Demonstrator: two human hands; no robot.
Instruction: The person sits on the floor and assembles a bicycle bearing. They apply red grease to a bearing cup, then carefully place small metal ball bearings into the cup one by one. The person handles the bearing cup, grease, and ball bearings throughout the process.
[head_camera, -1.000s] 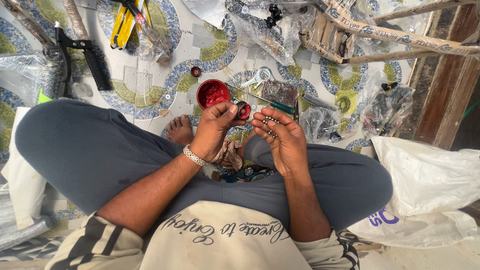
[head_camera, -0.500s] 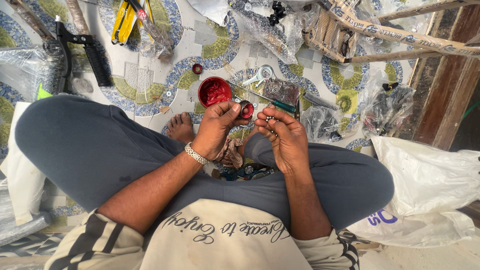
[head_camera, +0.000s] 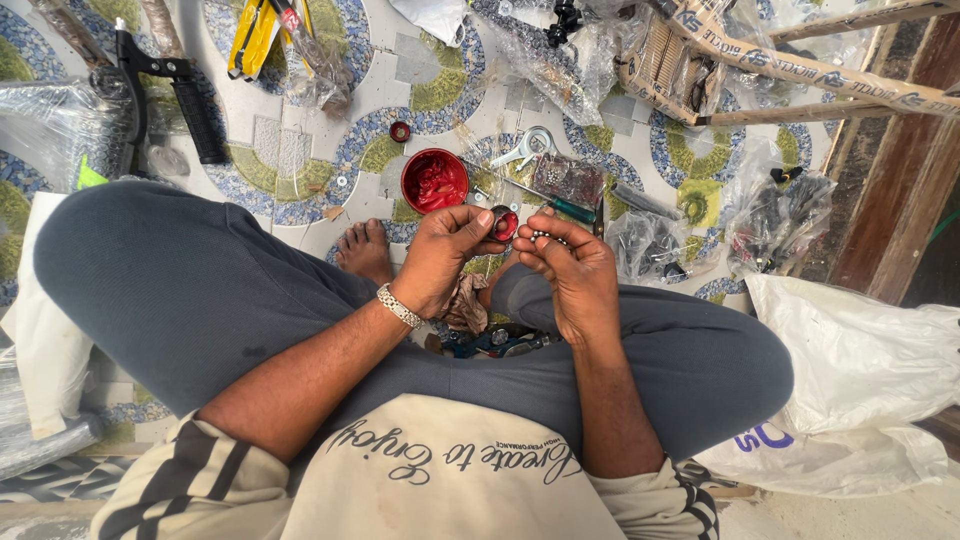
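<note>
Tiled floor (head_camera: 300, 150); left hand (head_camera: 440, 255) grip pinching greasy round part (head_camera: 505, 224), right hand (head_camera: 570, 270) cupping small beads (head_camera: 545, 236).

This looks like an informal bicycle repair or assembly spot set up on a patterned tiled floor (head_camera: 300, 150), where a person sits cross-legged among parts. At twelve o'clock lie an open red tub of grease (head_camera: 434, 181), a spanner (head_camera: 524, 148) and a screwdriver (head_camera: 545, 197). Plastic-wrapped parts (head_camera: 655, 245) spread toward two o'clock, a black handlebar grip (head_camera: 198, 120) at ten.
</note>
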